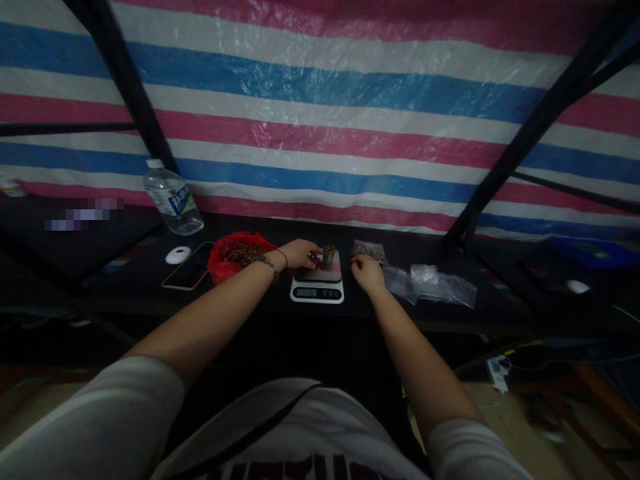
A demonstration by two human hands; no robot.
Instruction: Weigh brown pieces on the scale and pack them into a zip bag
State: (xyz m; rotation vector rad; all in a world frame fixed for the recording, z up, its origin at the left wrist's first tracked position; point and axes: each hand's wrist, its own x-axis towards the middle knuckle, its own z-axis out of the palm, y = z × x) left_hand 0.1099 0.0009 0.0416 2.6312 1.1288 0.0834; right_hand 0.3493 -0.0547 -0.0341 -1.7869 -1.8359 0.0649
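My left hand [299, 253], with a red cord and a beaded bracelet on its wrist, is closed on small brown pieces [314, 257] above the plate of a white digital scale [317, 295]. On that plate, just right of the fingers, stands a small metal cup [328, 256] that holds something brown. My right hand [367, 272] lies right of the scale, its fingers curled at the near left edge of a clear plastic bag [371, 249] with brown pieces inside. What its fingertips hold is too dark to make out. A red plastic bag [216, 261] full of similar brown pieces sits left of the scale.
Several flat clear bags [440, 288] lie on the black table [260, 300] at right. Leftward are a phone [190, 269], a white oval object [178, 255] and a clear bottle [175, 200]. A striped plastic sheet [320, 120] hangs behind, beside black metal bars [505, 160].
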